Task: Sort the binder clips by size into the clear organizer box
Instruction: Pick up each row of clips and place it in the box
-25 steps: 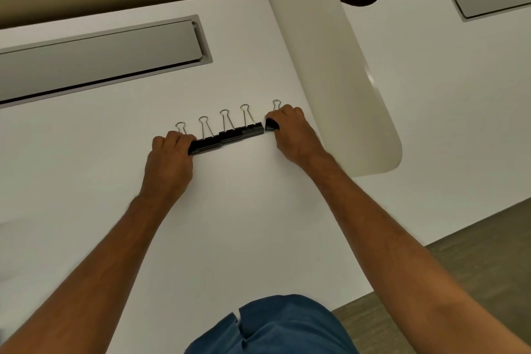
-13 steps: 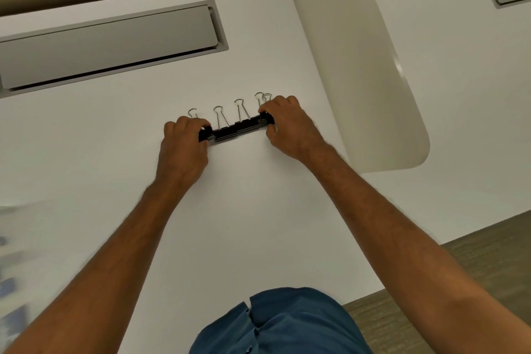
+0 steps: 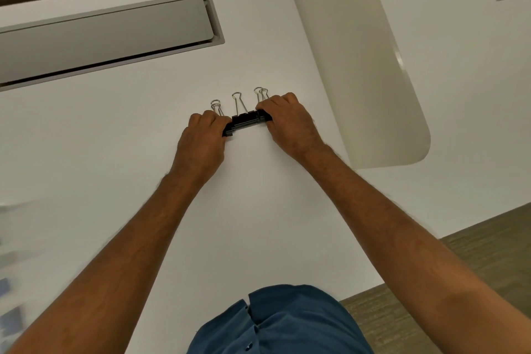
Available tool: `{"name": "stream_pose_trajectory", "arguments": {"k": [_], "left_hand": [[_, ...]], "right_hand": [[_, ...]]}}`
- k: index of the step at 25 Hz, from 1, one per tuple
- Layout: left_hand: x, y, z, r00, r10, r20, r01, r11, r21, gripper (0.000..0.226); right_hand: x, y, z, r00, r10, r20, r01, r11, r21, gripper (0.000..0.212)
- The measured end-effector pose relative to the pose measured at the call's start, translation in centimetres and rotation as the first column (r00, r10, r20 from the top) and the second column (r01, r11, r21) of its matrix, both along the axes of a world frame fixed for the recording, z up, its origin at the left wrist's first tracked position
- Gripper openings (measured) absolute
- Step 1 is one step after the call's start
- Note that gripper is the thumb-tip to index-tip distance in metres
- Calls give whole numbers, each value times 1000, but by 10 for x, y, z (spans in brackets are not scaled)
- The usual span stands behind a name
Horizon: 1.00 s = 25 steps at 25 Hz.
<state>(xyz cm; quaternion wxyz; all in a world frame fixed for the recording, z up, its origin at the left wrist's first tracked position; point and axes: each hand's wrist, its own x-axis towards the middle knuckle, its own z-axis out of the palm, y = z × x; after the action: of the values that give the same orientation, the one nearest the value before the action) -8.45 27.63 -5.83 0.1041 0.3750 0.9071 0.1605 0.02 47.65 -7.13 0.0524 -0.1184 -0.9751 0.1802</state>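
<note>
Two hands at the ends of one row of binder clips (image 3: 246,120) on the white surface (image 3: 129,135): left hand (image 3: 202,139) curled over the left end, right hand (image 3: 287,121) curled over the right. Wire handles pointing far. Likely gathering the row into a bunch. No clear organizer box in view. Next: lifting the bunch without spilling, then locating the box.

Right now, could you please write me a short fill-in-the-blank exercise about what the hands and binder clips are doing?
1. The row of binder clips is squeezed between ____ hands.
2. The clip bodies are ____ in colour.
3. The left hand and right hand work on a ____ desk.

Missing words: two; black; white
</note>
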Motion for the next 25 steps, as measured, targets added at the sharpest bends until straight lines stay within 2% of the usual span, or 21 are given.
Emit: {"name": "stream_pose_trajectory", "arguments": {"k": [4,6,10,15,20,25], "left_hand": [[-2,1,-3,999,27,-34,-27,1000,-7,36],[-6,1,-5,999,16,-52,-17,999,-31,33],[-5,5,-3,999,21,-43,-22,999,-44,28],[-5,2,-4,999,42,-30,-43,999,-18,35],[-2,4,-1,997,34,-65,-39,997,-70,37],[-1,3,-4,999,25,-27,-26,999,-21,36]], "right_hand": [[-2,4,6,996,-71,62,77,992,-96,36],[-2,1,13,991,-123,44,128,980,-151,33],[-11,-6,20,999,-22,-38,13,978,-210,29],[-24,-31,15,991,117,65,-103,977,-186,35],[-22,-32,4,990,111,82,-98,983,-157,41],[-22,-39,12,985,83,149,-68,993,-101,35]]}}
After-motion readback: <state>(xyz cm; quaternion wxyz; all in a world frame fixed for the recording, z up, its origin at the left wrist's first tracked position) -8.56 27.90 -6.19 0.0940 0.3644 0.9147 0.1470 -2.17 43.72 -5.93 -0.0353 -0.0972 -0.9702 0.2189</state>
